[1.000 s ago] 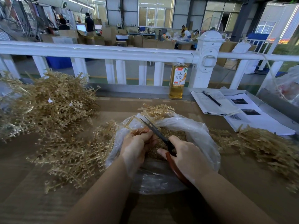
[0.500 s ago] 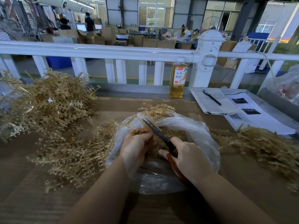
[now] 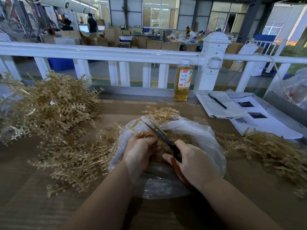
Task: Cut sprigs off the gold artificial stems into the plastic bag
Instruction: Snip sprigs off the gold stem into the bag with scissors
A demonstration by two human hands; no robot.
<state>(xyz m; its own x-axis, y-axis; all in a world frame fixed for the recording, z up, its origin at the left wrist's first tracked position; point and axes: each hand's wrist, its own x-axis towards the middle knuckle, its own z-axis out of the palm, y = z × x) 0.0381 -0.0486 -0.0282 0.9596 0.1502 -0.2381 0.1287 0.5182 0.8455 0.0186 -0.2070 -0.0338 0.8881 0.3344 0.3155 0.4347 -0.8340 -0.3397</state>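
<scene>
Gripping a gold artificial stem (image 3: 146,135), your left hand (image 3: 141,150) hovers over the clear plastic bag (image 3: 207,146) of cut gold sprigs (image 3: 176,136); your right hand (image 3: 194,165) holds red-handled scissors (image 3: 162,136), blades nearly closed. Gold stem piles (image 3: 49,110) crowd the brown counter (image 3: 25,188) on both sides. Beyond, a white railing (image 3: 116,53) backs an amber drink bottle (image 3: 182,80) whose label is printed in Chinese characters.

A white railing (image 3: 116,54) runs across the far edge of the brown bench (image 3: 25,171). Just in front of the railing, left of its thick post (image 3: 214,60), stands a bottle of amber drink (image 3: 182,82) with a white cap. Right of the bottle lies an open notebook (image 3: 216,107) with a black pen (image 3: 217,101) on it, beside printed sheets (image 3: 265,123). Beyond the railing, cardboard boxes (image 3: 154,44) and lit monitors (image 3: 83,28) fill a hall.
</scene>
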